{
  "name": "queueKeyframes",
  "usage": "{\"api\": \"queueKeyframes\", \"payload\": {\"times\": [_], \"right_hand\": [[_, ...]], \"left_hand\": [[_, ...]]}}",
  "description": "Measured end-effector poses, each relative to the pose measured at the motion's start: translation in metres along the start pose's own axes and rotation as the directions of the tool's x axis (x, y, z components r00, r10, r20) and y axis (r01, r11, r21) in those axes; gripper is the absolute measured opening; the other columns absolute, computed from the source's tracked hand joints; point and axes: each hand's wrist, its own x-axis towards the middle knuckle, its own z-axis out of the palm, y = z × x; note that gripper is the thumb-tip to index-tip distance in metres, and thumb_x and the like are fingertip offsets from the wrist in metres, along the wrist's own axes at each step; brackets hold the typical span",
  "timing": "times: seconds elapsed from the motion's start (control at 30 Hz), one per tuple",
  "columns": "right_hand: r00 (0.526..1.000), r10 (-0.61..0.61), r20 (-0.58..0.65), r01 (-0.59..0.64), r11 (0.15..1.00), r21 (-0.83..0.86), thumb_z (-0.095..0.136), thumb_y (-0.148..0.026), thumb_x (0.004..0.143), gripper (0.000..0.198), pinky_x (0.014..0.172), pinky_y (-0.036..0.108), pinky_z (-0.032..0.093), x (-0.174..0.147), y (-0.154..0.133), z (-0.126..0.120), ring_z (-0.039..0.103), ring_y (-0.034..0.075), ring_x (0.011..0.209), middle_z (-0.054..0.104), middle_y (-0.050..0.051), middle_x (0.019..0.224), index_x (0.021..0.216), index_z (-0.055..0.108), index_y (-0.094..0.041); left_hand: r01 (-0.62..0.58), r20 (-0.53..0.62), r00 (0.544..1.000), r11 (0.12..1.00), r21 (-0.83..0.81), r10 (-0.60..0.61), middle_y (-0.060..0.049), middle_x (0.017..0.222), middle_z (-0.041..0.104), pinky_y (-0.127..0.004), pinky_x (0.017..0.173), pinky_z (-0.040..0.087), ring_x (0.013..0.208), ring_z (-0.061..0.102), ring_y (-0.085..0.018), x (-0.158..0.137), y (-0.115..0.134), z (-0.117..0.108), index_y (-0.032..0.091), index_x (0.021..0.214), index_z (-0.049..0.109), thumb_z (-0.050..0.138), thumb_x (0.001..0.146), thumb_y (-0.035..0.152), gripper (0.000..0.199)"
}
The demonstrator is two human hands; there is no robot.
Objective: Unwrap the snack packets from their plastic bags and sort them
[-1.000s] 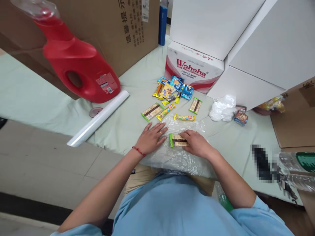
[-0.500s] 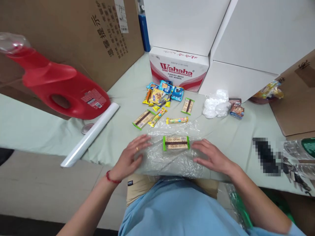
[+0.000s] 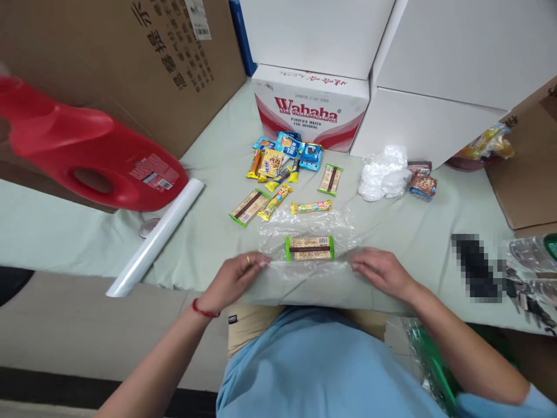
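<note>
A sheet of clear plastic wrap (image 3: pixel 278 225) lies on the cloth, its near part lifted and folded back toward a snack packet (image 3: pixel 310 248) with green ends and a brown band. At the left end of the fold, my left hand (image 3: pixel 238 276) pinches the wrap between thumb and fingers. My right hand (image 3: pixel 383 270) pinches the other end, to the right of the packet. Just beyond the wrap lie a yellow snack stick (image 3: pixel 311 206), a second yellow stick (image 3: pixel 275 202) and two more green-ended packets, one at left (image 3: pixel 250 207) and one at right (image 3: pixel 330 179).
Blue and yellow snack packs (image 3: pixel 273 163) are heaped before a Wahaha water carton (image 3: pixel 308 110). On the left are a white roll (image 3: pixel 156 237) and a red jug (image 3: pixel 100 157). Right of centre sit a crumpled white plastic bundle (image 3: pixel 383 177) and brown snack packs (image 3: pixel 423 184).
Both hands have closed on the wrap's near part and raised it, folding it toward the packet. Before, they hovered open on either side. The camera view has shifted slightly.
</note>
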Motion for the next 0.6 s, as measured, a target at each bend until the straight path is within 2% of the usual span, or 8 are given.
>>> {"api": "queueKeyframes", "payload": {"times": [0.13, 0.2, 0.27, 0.37, 0.4, 0.43, 0.53, 0.6], "right_hand": [[0.986, 0.165, -0.031, -0.167, 0.979, -0.119, 0.046, -0.035, 0.102, 0.029, 0.073, 0.029, 0.05, 0.049, 0.015, -0.011, 0.068, 0.019, 0.078, 0.075, 0.004, 0.088, 0.104, 0.073, -0.023], [0.967, 0.255, -0.002, -0.247, 0.935, -0.254, 0.05, -0.031, 0.099, 0.026, 0.07, 0.028, 0.047, 0.064, 0.024, -0.012, 0.068, 0.02, 0.079, 0.076, 0.004, 0.091, 0.106, 0.073, -0.022], [0.947, 0.322, -0.014, -0.301, 0.867, -0.397, 0.052, -0.028, 0.097, 0.025, 0.068, 0.029, 0.044, 0.072, 0.03, -0.016, 0.068, 0.023, 0.086, 0.076, 0.007, 0.101, 0.109, 0.073, -0.022], [0.947, 0.31, -0.083, -0.311, 0.825, -0.471, 0.049, -0.026, 0.099, 0.027, 0.071, 0.03, 0.044, 0.079, 0.026, -0.023, 0.067, 0.025, 0.094, 0.073, 0.01, 0.105, 0.11, 0.073, -0.021], [0.959, 0.273, -0.08, -0.278, 0.844, -0.459, 0.048, -0.026, 0.1, 0.027, 0.074, 0.031, 0.045, 0.083, 0.021, -0.025, 0.066, 0.025, 0.095, 0.073, 0.01, 0.103, 0.109, 0.074, -0.021], [0.973, 0.222, -0.058, -0.224, 0.87, -0.44, 0.048, -0.025, 0.1, 0.027, 0.077, 0.031, 0.045, 0.088, 0.017, -0.025, 0.066, 0.024, 0.096, 0.072, 0.009, 0.102, 0.108, 0.074, -0.021], [0.997, 0.075, 0.035, -0.053, 0.908, -0.415, 0.049, -0.022, 0.101, 0.025, 0.085, 0.031, 0.046, 0.114, 0.001, -0.017, 0.063, 0.023, 0.102, 0.071, 0.008, 0.103, 0.107, 0.073, -0.021], [0.996, 0.052, 0.072, -0.013, 0.887, -0.462, 0.05, -0.024, 0.101, 0.023, 0.086, 0.032, 0.046, 0.135, -0.006, -0.004, 0.06, 0.025, 0.106, 0.07, 0.009, 0.105, 0.108, 0.073, -0.021]], "left_hand": [[0.206, -0.044, 0.978, 0.977, 0.061, -0.204, -0.001, 0.081, 0.076, -0.03, 0.071, 0.054, 0.074, 0.069, -0.02, 0.043, 0.001, -0.013, 0.021, 0.104, 0.073, 0.049, 0.09, 0.053, 0.042], [0.234, -0.108, 0.969, 0.964, 0.128, -0.221, -0.001, 0.077, 0.073, -0.031, 0.071, 0.053, 0.072, 0.067, -0.021, 0.05, -0.001, -0.019, 0.021, 0.11, 0.072, 0.05, 0.088, 0.05, 0.043], [0.234, -0.267, 0.948, 0.95, 0.206, -0.176, -0.005, 0.087, 0.074, -0.035, 0.079, 0.054, 0.081, 0.068, -0.024, 0.042, -0.001, -0.021, 0.019, 0.113, 0.071, 0.05, 0.088, 0.045, 0.042], [0.262, -0.604, 0.797, 0.91, 0.322, -0.016, -0.012, 0.097, 0.071, -0.046, 0.091, 0.052, 0.096, 0.066, -0.029, 0.011, 0.011, -0.015, 0.017, 0.106, 0.072, 0.045, 0.094, 0.037, 0.035], [0.257, -0.677, 0.734, 0.903, 0.346, 0.05, -0.013, 0.098, 0.07, -0.048, 0.093, 0.052, 0.099, 0.065, -0.03, 0.0, 0.019, -0.009, 0.018, 0.107, 0.071, 0.045, 0.096, 0.033, 0.033], [0.209, -0.695, 0.709, 0.907, 0.365, 0.116, -0.012, 0.1, 0.07, -0.048, 0.094, 0.052, 0.101, 0.064, -0.029, -0.01, 0.029, -0.001, 0.019, 0.111, 0.07, 0.046, 0.096, 0.03, 0.031], [-0.094, -0.473, 0.831, 0.911, 0.401, 0.294, -0.007, 0.117, 0.073, -0.043, 0.096, 0.054, 0.106, 0.066, -0.024, -0.017, 0.059, 0.03, 0.029, 0.132, 0.063, 0.046, 0.097, 0.022, 0.04], [-0.189, -0.301, 0.895, 0.891, 0.413, 0.329, -0.005, 0.134, 0.069, -0.041, 0.099, 0.054, 0.112, 0.066, -0.022, -0.006, 0.072, 0.051, 0.032, 0.143, 0.056, 0.042, 0.099, 0.023, 0.046]]}}
